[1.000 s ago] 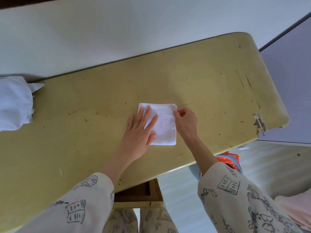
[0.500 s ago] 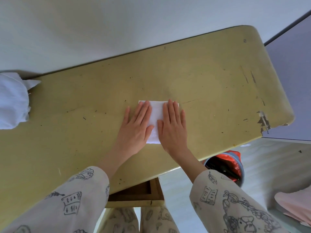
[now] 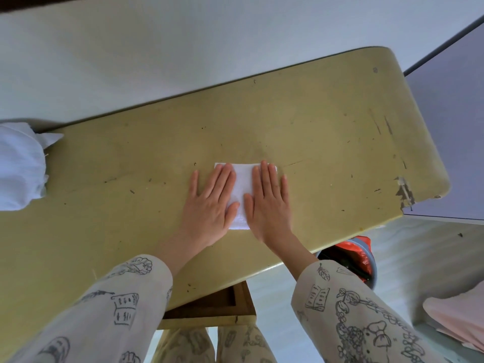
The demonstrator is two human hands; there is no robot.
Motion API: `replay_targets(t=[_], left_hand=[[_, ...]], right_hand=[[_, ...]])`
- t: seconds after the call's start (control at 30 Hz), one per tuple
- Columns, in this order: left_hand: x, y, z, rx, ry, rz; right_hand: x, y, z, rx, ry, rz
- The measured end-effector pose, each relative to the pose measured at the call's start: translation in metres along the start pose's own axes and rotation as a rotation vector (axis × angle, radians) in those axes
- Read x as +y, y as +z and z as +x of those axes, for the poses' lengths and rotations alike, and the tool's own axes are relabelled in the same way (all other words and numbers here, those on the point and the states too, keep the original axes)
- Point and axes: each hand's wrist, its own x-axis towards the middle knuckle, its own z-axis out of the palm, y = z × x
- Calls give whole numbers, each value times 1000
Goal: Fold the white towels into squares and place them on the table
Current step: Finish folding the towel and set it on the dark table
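Observation:
A small white towel (image 3: 243, 184), folded into a square, lies flat near the middle of the yellow table (image 3: 327, 132). My left hand (image 3: 209, 205) presses flat on its left half with straight fingers. My right hand (image 3: 267, 200) lies flat on its right half, fingers straight and together. Only a strip of the towel shows between the two hands, plus its top edge and a bottom corner. A heap of unfolded white towels (image 3: 19, 166) sits at the table's far left edge.
The table stands against a white wall (image 3: 183, 48). Its right end is rounded, with chipped paint (image 3: 404, 191) at the front corner. Below the front edge are an open wooden drawer (image 3: 209, 302) and a bin with a red bag (image 3: 351, 260). Pink fabric (image 3: 458, 318) lies at lower right.
One second ago my right hand pinched the towel's right edge; it has since flattened onto the towel. Both hands now press it down side by side.

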Motion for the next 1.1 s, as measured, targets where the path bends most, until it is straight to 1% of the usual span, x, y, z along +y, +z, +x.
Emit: replay_targets(t=[0.07,0.13,0.2,0.27,0.33,0.4,0.53,0.77,1.1], left_hand=[[2,-6,-1,6,-14,2],[5,-14,-5,26,-32,2],[9,-21,-14,73,-67,20],[14,-26,-24,105,-141,-2],[18,-29,-30,91,-234,-71],[18,-32,-30,109,-278,-132],[11,-38,-8,162,-188,-208],[-8,-40,40,75,79,-375],[-19,-37,45,88,170,-401]], right_hand=[[4,-6,-3,-7,-38,103],[9,-17,-9,24,-26,281],[13,-28,-18,82,94,433],[15,-39,-25,152,260,509],[17,-45,-30,151,375,546],[19,-45,-34,115,423,555],[23,-42,-36,53,510,627],[25,-43,-23,16,521,667],[22,-48,-20,28,599,749]])
